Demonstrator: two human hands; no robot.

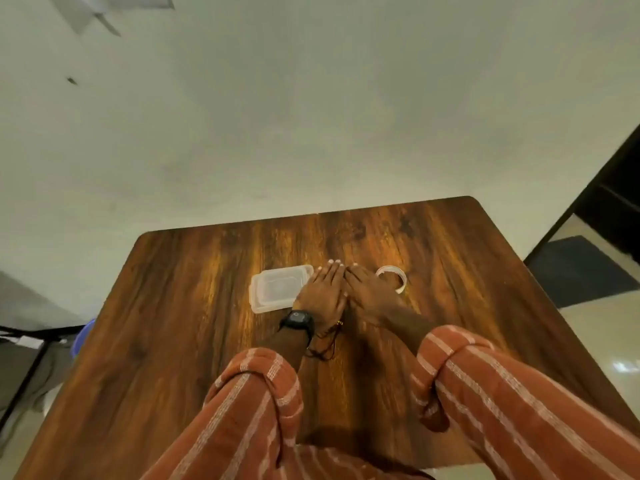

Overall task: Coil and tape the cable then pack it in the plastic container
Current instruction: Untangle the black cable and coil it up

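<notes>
On the brown wood-grain table (173, 323), both hands lay flat, fingers together, holding nothing: left hand (322, 292) overlapping the lidded clear plastic container (273, 289), right hand (370, 292) beside the white tape roll (393, 277). No cable showed.
</notes>
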